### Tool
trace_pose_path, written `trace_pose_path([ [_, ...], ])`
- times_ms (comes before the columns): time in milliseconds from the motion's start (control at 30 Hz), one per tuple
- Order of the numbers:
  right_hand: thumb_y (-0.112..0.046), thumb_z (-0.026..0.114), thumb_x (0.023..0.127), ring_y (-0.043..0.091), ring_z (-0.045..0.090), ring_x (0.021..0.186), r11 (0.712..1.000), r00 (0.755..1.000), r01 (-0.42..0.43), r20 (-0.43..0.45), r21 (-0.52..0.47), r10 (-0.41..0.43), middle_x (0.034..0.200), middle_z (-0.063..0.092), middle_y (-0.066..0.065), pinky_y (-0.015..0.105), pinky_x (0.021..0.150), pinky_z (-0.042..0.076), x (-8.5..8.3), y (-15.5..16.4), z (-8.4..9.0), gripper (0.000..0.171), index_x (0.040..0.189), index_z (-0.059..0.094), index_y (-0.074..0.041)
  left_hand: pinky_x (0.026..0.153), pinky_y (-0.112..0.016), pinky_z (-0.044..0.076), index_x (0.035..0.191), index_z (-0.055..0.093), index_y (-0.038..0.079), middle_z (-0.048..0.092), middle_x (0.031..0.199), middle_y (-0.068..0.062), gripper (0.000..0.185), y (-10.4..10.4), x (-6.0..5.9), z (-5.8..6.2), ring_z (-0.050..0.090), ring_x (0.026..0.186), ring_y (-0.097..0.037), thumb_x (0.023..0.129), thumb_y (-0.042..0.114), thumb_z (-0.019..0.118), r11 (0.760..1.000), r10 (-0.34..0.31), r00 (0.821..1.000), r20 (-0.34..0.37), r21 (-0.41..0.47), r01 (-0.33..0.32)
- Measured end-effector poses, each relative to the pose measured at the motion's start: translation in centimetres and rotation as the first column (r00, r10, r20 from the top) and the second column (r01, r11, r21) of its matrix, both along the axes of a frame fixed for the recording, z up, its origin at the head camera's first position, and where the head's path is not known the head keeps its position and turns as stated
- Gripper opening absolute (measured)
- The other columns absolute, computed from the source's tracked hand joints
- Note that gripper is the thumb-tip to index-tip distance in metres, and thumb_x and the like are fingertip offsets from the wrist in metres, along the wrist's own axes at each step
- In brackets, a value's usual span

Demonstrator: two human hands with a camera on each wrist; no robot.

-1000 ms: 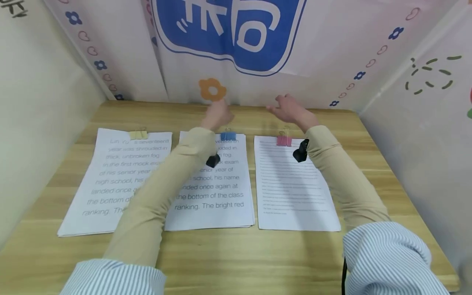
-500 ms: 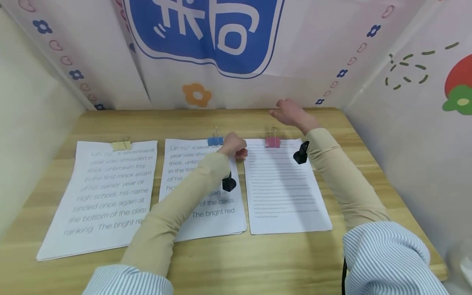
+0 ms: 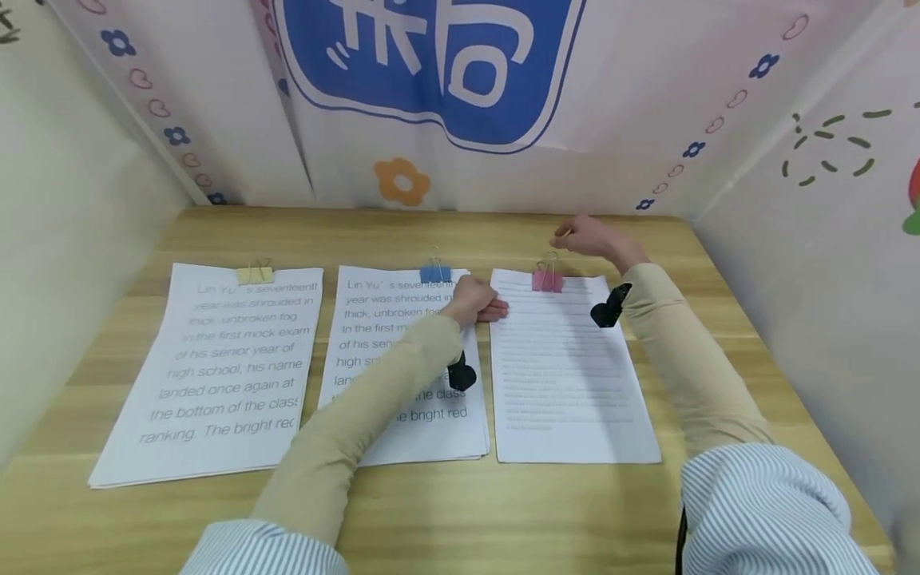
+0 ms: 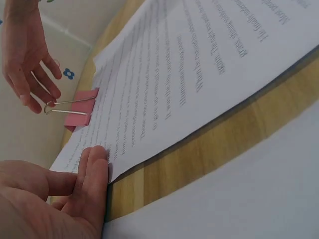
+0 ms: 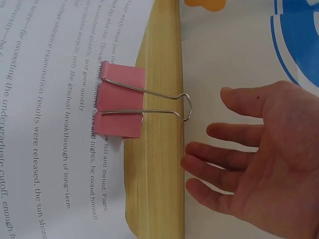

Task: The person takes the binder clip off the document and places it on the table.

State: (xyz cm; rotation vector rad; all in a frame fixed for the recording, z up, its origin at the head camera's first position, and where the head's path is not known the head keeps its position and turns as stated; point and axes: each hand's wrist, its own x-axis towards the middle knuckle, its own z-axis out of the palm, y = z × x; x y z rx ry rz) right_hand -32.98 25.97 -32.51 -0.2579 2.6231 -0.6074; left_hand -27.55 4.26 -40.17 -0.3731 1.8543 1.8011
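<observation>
Nearest the person, two striped cuffs over tan sleeves reach out across the wooden table (image 3: 460, 511); three paper stacks lie side by side on it, each clipped at its far edge.

The left hand (image 3: 476, 302) lies across the gap between the middle stack (image 3: 374, 335) and the right stack (image 3: 568, 367); its fingers (image 4: 92, 172) are straight and lie flat on the left edge of the right stack, near its far corner, pinching nothing.

Just beyond that hand, the pink binder clip (image 3: 548, 279) grips the far edge of the right stack, its wire handles pointing away toward the wall; the blue clip (image 3: 435, 274) sits on the middle stack and the yellow clip (image 3: 255, 275) on the left stack (image 3: 216, 375).

Farther still, the right hand (image 3: 591, 237) hovers just past the pink clip; its fingers (image 5: 214, 164) are spread and loosely bent, close to the wire loop, and whether a fingertip touches it cannot be told; it holds nothing.

Behind everything hangs a patterned cloth backdrop (image 3: 647, 96) with a blue sign.
</observation>
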Motion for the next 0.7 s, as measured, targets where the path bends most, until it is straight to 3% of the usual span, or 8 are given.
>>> trace_pose_path([
  [167, -0.027, 0.047, 0.099, 0.042, 0.044, 0.127, 0.991, 0.996, 0.01, 0.093, -0.136, 0.003, 0.139, 0.043, 0.027, 0.057, 0.107, 0.04, -0.5, 0.6, -0.5, 0.053, 0.139, 0.037, 0.006, 0.061, -0.019, 0.06, 0.14, 0.035, -0.004, 0.069, 0.105, -0.021, 0.047, 0.2, 0.6, -0.6, 0.064, 0.06, -0.01, 0.095, 0.002, 0.046, 0.999, 0.019, 0.996, -0.086, -0.034, -0.022],
  [500, -0.029, 0.052, 0.096, 0.039, 0.038, 0.133, 0.981, 0.984, 0.002, 0.175, -0.193, 0.033, 0.147, 0.037, 0.022, 0.056, 0.111, 0.036, -0.8, 2.0, -0.9, 0.058, 0.142, 0.035, 0.002, 0.067, -0.019, 0.06, 0.132, 0.044, -0.003, 0.07, 0.102, -0.019, 0.038, 0.6, 1.2, -0.9, 0.068, 0.07, -0.012, 0.096, 0.006, 0.048, 0.997, 0.04, 0.987, -0.155, -0.061, -0.05],
  [700, -0.029, 0.054, 0.096, 0.037, 0.035, 0.136, 0.976, 0.974, 0.008, 0.223, -0.219, 0.042, 0.148, 0.037, 0.019, 0.055, 0.113, 0.034, -0.9, 2.3, -1.9, 0.058, 0.142, 0.037, 0.0, 0.069, -0.019, 0.06, 0.13, 0.046, -0.002, 0.07, 0.103, -0.018, 0.036, 0.4, 1.3, -1.0, 0.069, 0.074, -0.013, 0.096, 0.008, 0.048, 0.996, 0.033, 0.988, -0.154, -0.074, -0.044],
])
